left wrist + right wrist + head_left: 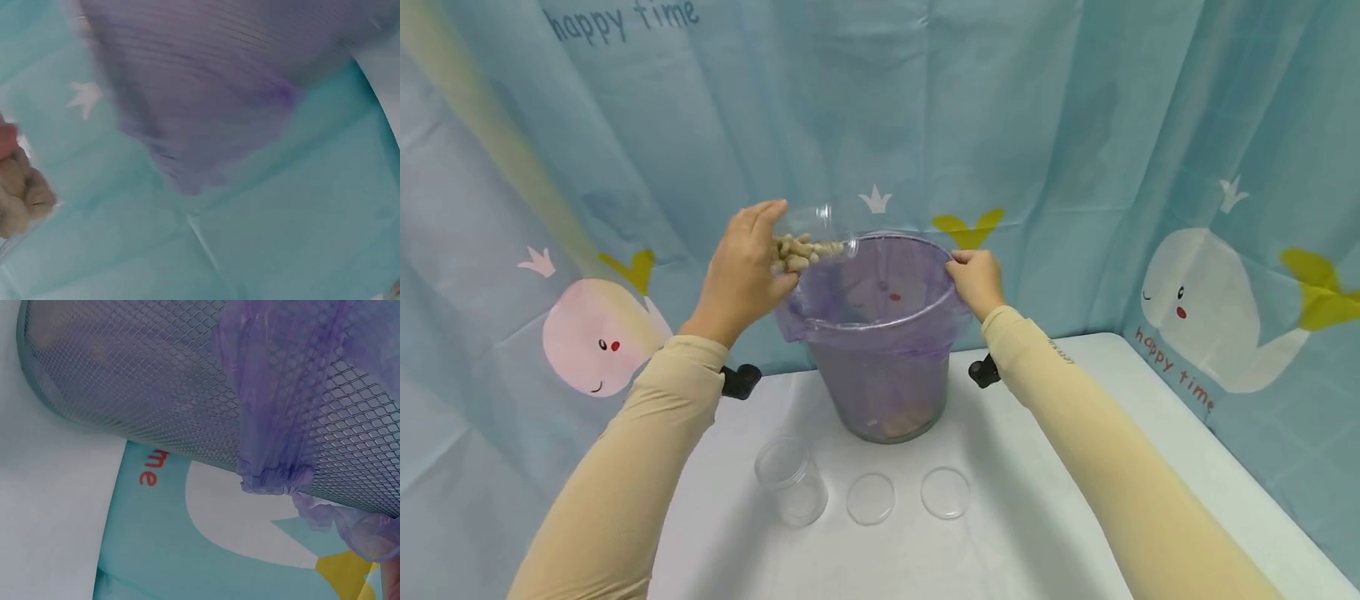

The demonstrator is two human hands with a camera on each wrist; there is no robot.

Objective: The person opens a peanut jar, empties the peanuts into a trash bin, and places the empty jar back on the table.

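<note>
My left hand [740,265] grips a clear plastic jar [822,218], tipped on its side with its mouth over the left rim of a mesh waste bin [887,387]. Inside the jar lie tan lumps [796,252] that look like peanuts in their shells; some show large in the left wrist view. A thin purple bag [917,337] lines the bin and folds down over its rim. On the right rim, my right hand [977,279] pinches the bag's edge. Pale pieces [910,419] show faintly through the bin's lower wall.
On the white table [1037,517], an open clear jar [801,496] stands at front left. Two clear round lids, a left lid [871,498] and a right lid [946,492], lie beside it. Behind the bin hangs a blue curtain [1000,100] with whale prints.
</note>
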